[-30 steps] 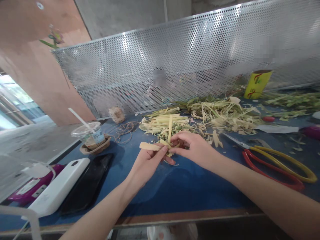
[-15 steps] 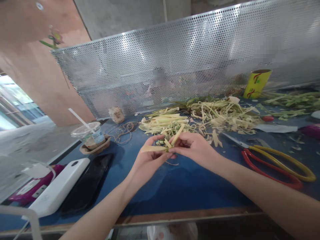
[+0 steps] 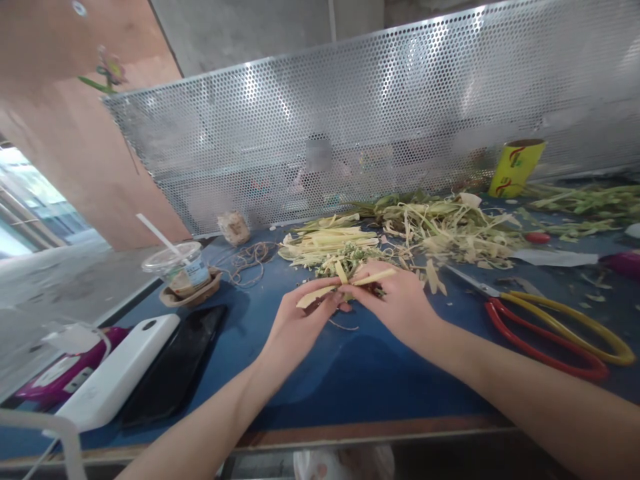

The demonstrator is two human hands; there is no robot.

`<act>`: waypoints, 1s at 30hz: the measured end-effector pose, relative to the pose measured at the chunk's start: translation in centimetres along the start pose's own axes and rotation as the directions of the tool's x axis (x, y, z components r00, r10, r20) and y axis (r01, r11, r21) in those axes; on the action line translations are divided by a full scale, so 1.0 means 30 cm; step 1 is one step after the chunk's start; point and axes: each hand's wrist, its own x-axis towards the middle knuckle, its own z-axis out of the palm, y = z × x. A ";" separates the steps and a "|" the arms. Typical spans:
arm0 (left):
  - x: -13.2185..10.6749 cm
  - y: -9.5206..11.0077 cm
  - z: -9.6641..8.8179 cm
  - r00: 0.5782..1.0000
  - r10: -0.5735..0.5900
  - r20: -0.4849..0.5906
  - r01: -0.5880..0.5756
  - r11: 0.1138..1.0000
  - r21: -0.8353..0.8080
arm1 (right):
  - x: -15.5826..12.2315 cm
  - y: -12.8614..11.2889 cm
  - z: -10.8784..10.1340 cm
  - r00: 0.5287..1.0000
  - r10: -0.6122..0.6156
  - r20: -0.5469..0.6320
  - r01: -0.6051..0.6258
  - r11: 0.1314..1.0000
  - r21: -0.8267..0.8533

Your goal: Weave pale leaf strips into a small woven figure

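My left hand and my right hand meet over the blue table, both pinching pale yellow leaf strips. One strip sticks out to the left past my left fingers, another lies across the top of my right hand. Just behind my hands lies a pile of cut yellow-green strips.
Large scissors with red and yellow handles lie right of my right hand. A heap of shredded leaves and a yellow cup sit at the back right. Left: a plastic drink cup, twine, a black phone, a white power bank. A perforated metal screen backs the table.
The upright strip has tipped down to the right and now lies across my right hand. Both hands have turned a little and stayed in the same place.
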 end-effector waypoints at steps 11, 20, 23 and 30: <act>0.011 -0.022 -0.011 0.993 -0.069 0.092 0.093 0.950 -0.297 | -0.022 0.031 -0.013 0.840 -0.533 0.099 0.537 0.795 -0.281; -0.011 0.013 -0.021 0.986 -0.011 0.163 0.004 0.999 0.046 | -0.004 0.025 -0.037 0.929 -0.344 0.134 0.363 0.916 -0.170; -0.017 0.023 -0.016 0.985 0.040 0.168 -0.057 0.994 0.097 | -0.008 0.022 -0.034 0.924 -0.372 0.086 0.382 0.911 -0.154; -0.021 0.026 -0.031 0.966 0.146 0.213 -0.200 0.945 0.259 | 0.009 0.003 -0.067 0.931 -0.357 0.082 0.359 0.933 -0.009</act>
